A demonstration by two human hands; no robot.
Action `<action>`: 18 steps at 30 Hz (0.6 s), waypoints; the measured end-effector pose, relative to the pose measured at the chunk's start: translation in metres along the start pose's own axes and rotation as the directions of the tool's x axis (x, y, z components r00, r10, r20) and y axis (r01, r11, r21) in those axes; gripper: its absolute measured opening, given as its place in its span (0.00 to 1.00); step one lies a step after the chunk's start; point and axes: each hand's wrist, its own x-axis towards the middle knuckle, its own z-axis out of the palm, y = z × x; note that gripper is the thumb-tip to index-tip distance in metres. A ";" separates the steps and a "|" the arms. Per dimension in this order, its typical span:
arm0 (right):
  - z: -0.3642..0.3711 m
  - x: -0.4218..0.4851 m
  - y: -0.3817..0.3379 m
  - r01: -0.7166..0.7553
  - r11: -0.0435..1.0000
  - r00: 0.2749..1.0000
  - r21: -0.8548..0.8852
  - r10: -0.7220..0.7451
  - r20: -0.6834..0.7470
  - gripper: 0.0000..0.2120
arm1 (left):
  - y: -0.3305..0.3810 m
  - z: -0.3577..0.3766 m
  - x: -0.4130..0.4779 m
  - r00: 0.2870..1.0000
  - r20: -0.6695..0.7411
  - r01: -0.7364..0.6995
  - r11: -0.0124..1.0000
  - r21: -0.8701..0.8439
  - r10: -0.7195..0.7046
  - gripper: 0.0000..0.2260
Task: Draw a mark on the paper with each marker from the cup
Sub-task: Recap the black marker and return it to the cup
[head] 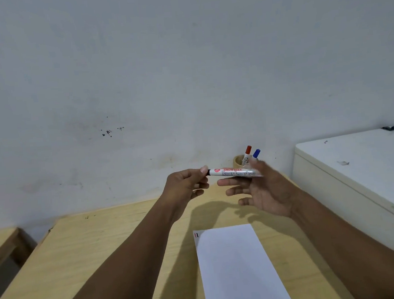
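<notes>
at the bottom of the frame, right of the centre, a white sheet of paper (238, 268) is laid on a light wooden table (100, 256). in its upper left corner two short marks (196, 235) are seen side by side, one red and one dark.

two bare forearms are stretched from the lower corners toward the middle of the frame, above the table. a white marker (234, 172) with printed letters is held almost level between the two hands, above the far edge of the paper and not touching it. the left hand (187, 184) is closed on the dark left end of the marker, which is pinched between thumb and fingers; whether this end is a cap cannot be told. the right hand (262, 189) is seen blurred, with the fingers spread and pointing left; the right end of the marker is lying against them, but a firm grip cannot be told.

farther back, just above the right hand, a small tan cup (239, 161) is placed near the wall. a red-capped marker (247, 156) and a blue-capped marker (256, 153) are standing in it, leaned to the right.

at the right edge a white cabinet (362, 160) is seen beside the table, and a stained white wall (138, 71) is filling the upper frame.
</notes>
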 end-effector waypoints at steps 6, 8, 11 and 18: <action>-0.025 -0.002 -0.028 -0.152 0.953 0.986 -0.261 0.165 0.029 0.23 | 0.017 0.014 0.012 0.995 0.097 -0.035 0.990 0.135 0.021 0.10; -0.028 -0.001 -0.028 -0.144 0.835 0.988 -0.531 0.148 -0.036 0.16 | 0.019 0.024 0.017 0.992 0.121 -0.060 0.970 0.233 0.033 0.11; -0.033 0.004 -0.029 -0.094 0.689 0.992 -0.719 0.004 -0.126 0.09 | 0.021 0.046 0.026 0.989 0.130 -0.104 0.941 0.323 0.065 0.11; -0.097 0.027 -0.044 0.000 0.709 0.787 -0.705 -0.435 -0.438 0.06 | 0.036 0.080 0.066 0.978 0.139 -0.207 0.839 0.503 0.157 0.14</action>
